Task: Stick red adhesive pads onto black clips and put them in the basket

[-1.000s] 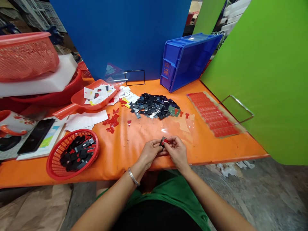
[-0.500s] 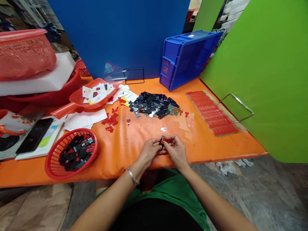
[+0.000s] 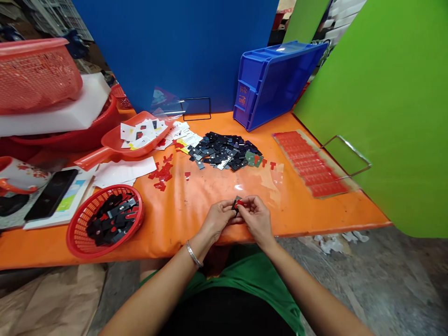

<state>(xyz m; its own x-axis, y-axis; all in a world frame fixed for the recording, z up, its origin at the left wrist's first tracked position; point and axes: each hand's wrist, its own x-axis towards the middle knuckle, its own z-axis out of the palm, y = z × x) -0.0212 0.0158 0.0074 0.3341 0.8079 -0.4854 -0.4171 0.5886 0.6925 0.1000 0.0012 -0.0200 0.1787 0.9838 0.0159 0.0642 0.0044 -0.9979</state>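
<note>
Your left hand [image 3: 217,219]: grip pinches one dark tab [image 3: 234,204] above the worktop [image 3: 168,224]; forearm slants inward. Red piece [image 3: 240,202]: lies against the tab. Your right hand [image 3: 257,218]: grip narrow on the red piece; forearm slants inward.

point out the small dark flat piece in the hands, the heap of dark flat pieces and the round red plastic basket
Small dark flat piece [image 3: 235,202]: head view, on its exposed upper part
Heap of dark flat pieces [image 3: 221,150]: head view, around its middle
Round red plastic basket [image 3: 80,231]: head view, on its left wall
</note>
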